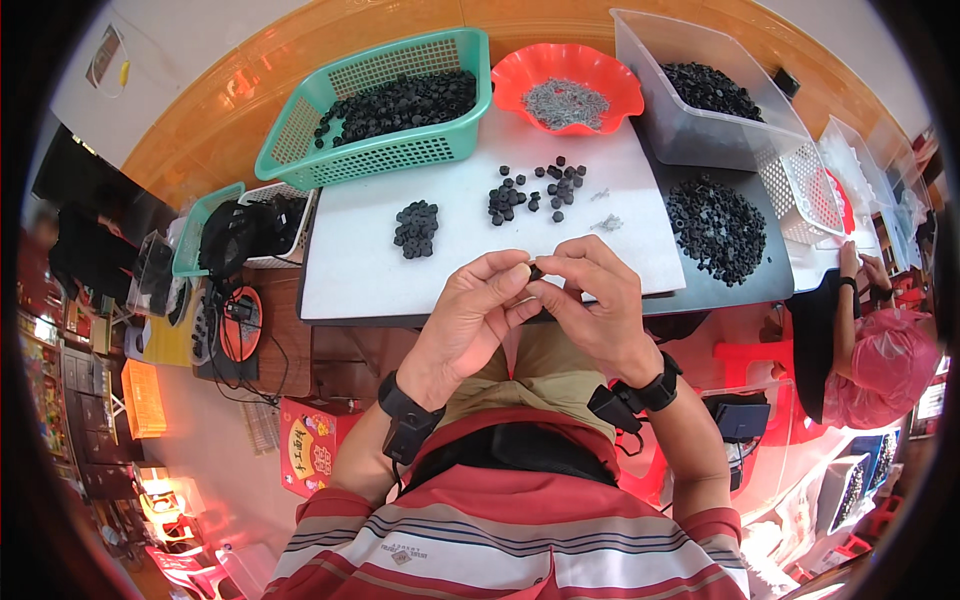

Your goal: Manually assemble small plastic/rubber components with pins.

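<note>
Just past the table's near edge, my left hand and my right hand meet fingertip to fingertip. Between them they pinch a small black knob-like part, mostly covered by the fingers. Beyond my hands, on a white sheet, lies a tight cluster of small black parts to the left. A looser group of similar black parts is spread farther right. Two little heaps of thin metal pins rest beside that group, nearer my right hand.
A green basket of black parts, a red scalloped bowl of metal pins and a clear bin stand along the back. Loose black parts are heaped at right. Another person in a red top sits far right.
</note>
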`<action>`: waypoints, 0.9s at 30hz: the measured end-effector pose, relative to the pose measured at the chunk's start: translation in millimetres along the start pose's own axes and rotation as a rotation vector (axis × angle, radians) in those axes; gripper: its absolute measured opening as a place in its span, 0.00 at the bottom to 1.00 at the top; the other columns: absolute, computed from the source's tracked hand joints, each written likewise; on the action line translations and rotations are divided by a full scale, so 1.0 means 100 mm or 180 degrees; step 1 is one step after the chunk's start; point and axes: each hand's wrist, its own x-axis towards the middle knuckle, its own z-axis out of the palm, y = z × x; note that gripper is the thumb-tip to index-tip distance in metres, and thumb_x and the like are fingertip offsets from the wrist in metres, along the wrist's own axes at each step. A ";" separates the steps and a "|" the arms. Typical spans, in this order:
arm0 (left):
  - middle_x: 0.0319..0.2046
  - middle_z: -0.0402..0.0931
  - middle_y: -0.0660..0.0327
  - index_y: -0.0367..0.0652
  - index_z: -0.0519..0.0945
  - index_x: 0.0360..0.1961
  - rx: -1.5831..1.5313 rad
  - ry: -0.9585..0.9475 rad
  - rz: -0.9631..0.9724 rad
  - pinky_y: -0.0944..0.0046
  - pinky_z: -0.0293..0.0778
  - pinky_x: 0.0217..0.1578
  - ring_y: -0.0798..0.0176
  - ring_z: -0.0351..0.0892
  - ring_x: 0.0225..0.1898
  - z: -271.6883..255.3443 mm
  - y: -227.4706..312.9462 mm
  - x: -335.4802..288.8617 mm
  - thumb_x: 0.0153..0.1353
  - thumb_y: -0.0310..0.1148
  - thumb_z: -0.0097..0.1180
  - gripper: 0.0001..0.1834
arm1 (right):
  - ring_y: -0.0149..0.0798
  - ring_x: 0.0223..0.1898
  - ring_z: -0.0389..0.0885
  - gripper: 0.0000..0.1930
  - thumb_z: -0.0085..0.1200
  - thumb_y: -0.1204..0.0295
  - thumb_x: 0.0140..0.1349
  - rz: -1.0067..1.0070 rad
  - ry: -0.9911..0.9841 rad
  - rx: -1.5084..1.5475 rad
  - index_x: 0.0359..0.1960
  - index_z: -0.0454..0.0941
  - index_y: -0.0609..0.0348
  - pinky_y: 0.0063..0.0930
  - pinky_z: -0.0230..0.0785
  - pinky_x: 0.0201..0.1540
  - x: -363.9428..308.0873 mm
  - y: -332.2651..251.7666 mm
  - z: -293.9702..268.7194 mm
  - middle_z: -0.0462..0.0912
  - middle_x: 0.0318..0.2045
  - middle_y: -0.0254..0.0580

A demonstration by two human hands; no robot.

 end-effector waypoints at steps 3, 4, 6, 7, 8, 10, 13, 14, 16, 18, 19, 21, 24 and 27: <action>0.45 0.84 0.60 0.41 0.83 0.52 0.0039 0.0031 -0.0033 0.60 0.84 0.52 0.64 0.86 0.47 0.02 0.00 0.00 0.70 0.28 0.63 0.12 | 0.29 0.24 0.77 0.16 0.71 0.80 0.54 -0.0018 0.0098 0.0007 0.45 0.86 0.58 0.24 0.69 0.24 -0.02 0.00 0.02 0.82 0.37 0.39; 0.45 0.84 0.60 0.41 0.83 0.52 0.0040 0.0027 -0.0029 0.60 0.84 0.52 0.64 0.86 0.47 0.02 0.00 0.00 0.70 0.28 0.63 0.12 | 0.29 0.24 0.77 0.16 0.71 0.80 0.54 -0.0022 0.0099 0.0006 0.45 0.86 0.58 0.24 0.69 0.24 -0.03 0.01 0.02 0.82 0.37 0.39; 0.45 0.84 0.60 0.40 0.82 0.53 0.0069 0.0061 -0.0054 0.60 0.84 0.52 0.64 0.86 0.47 0.05 0.00 0.00 0.70 0.29 0.62 0.12 | 0.28 0.23 0.77 0.16 0.72 0.80 0.54 -0.0002 0.0149 0.0017 0.45 0.86 0.58 0.23 0.68 0.23 -0.05 0.02 0.03 0.82 0.37 0.39; 0.45 0.84 0.60 0.40 0.82 0.53 0.0072 0.0060 -0.0050 0.60 0.84 0.52 0.64 0.86 0.47 0.05 0.00 -0.01 0.70 0.29 0.62 0.12 | 0.28 0.23 0.77 0.16 0.72 0.80 0.54 -0.0006 0.0150 0.0019 0.45 0.86 0.58 0.23 0.68 0.23 -0.05 0.02 0.04 0.82 0.37 0.39; 0.45 0.84 0.60 0.40 0.82 0.54 0.0081 0.0055 -0.0043 0.61 0.84 0.51 0.65 0.85 0.47 0.05 0.00 -0.01 0.71 0.29 0.62 0.13 | 0.28 0.22 0.76 0.15 0.72 0.80 0.55 -0.0035 0.0179 0.0014 0.45 0.86 0.58 0.23 0.68 0.22 -0.06 0.02 0.04 0.82 0.37 0.39; 0.45 0.84 0.61 0.40 0.82 0.54 0.0090 0.0049 -0.0036 0.61 0.84 0.51 0.65 0.85 0.47 0.06 0.00 -0.01 0.71 0.30 0.61 0.13 | 0.27 0.22 0.76 0.15 0.72 0.80 0.55 -0.0065 0.0209 0.0008 0.45 0.86 0.58 0.23 0.68 0.22 -0.06 0.02 0.05 0.82 0.37 0.38; 0.45 0.83 0.61 0.39 0.81 0.55 0.0133 0.0042 -0.0008 0.62 0.85 0.51 0.66 0.85 0.47 0.08 0.00 0.00 0.72 0.31 0.61 0.14 | 0.26 0.21 0.75 0.14 0.71 0.80 0.55 -0.0045 0.0248 -0.0023 0.44 0.86 0.59 0.22 0.67 0.21 -0.06 0.00 0.06 0.82 0.37 0.38; 0.45 0.83 0.61 0.39 0.81 0.55 0.0115 0.0018 -0.0002 0.62 0.85 0.50 0.66 0.85 0.47 0.07 -0.01 0.00 0.72 0.32 0.61 0.14 | 0.26 0.21 0.75 0.14 0.71 0.80 0.55 -0.0057 0.0283 -0.0002 0.44 0.86 0.59 0.22 0.66 0.21 -0.06 0.00 0.06 0.82 0.37 0.38; 0.45 0.83 0.61 0.39 0.81 0.55 0.0098 -0.0008 0.0006 0.62 0.85 0.50 0.66 0.85 0.47 0.06 -0.01 0.00 0.72 0.32 0.61 0.14 | 0.25 0.20 0.75 0.14 0.71 0.80 0.56 -0.0072 0.0320 0.0019 0.44 0.86 0.59 0.21 0.66 0.21 -0.06 0.00 0.07 0.82 0.37 0.38; 0.45 0.83 0.61 0.39 0.81 0.56 0.0096 0.0003 0.0000 0.62 0.85 0.50 0.66 0.85 0.47 0.06 -0.01 -0.01 0.72 0.33 0.61 0.15 | 0.24 0.20 0.74 0.13 0.71 0.80 0.56 -0.0062 0.0353 -0.0010 0.43 0.85 0.60 0.21 0.65 0.21 -0.07 0.00 0.08 0.82 0.37 0.38; 0.45 0.83 0.61 0.39 0.81 0.56 0.0097 0.0001 0.0002 0.62 0.85 0.50 0.66 0.85 0.47 0.07 -0.01 -0.01 0.72 0.33 0.61 0.15 | 0.24 0.20 0.74 0.13 0.71 0.80 0.56 -0.0066 0.0353 -0.0010 0.43 0.85 0.60 0.21 0.65 0.21 -0.07 0.00 0.08 0.82 0.37 0.38; 0.45 0.83 0.61 0.39 0.81 0.55 0.0060 0.0005 -0.0008 0.63 0.85 0.50 0.66 0.85 0.47 0.08 -0.01 -0.01 0.72 0.33 0.61 0.15 | 0.24 0.20 0.74 0.13 0.71 0.80 0.56 -0.0055 0.0393 0.0004 0.43 0.85 0.60 0.20 0.65 0.21 -0.07 -0.01 0.09 0.82 0.36 0.39; 0.45 0.84 0.60 0.38 0.81 0.55 0.0094 0.0032 0.0062 0.63 0.85 0.49 0.67 0.85 0.46 0.10 -0.02 -0.03 0.72 0.33 0.61 0.14 | 0.24 0.20 0.74 0.13 0.71 0.80 0.56 -0.0052 0.0392 -0.0001 0.43 0.85 0.60 0.20 0.65 0.21 -0.08 -0.01 0.10 0.82 0.36 0.39; 0.44 0.84 0.60 0.39 0.81 0.54 0.0158 0.0032 0.0113 0.64 0.85 0.48 0.67 0.85 0.45 0.06 -0.04 -0.03 0.71 0.32 0.63 0.14 | 0.24 0.20 0.75 0.13 0.71 0.80 0.56 -0.0023 0.0407 0.0057 0.44 0.86 0.60 0.20 0.67 0.21 -0.10 -0.01 0.12 0.82 0.36 0.39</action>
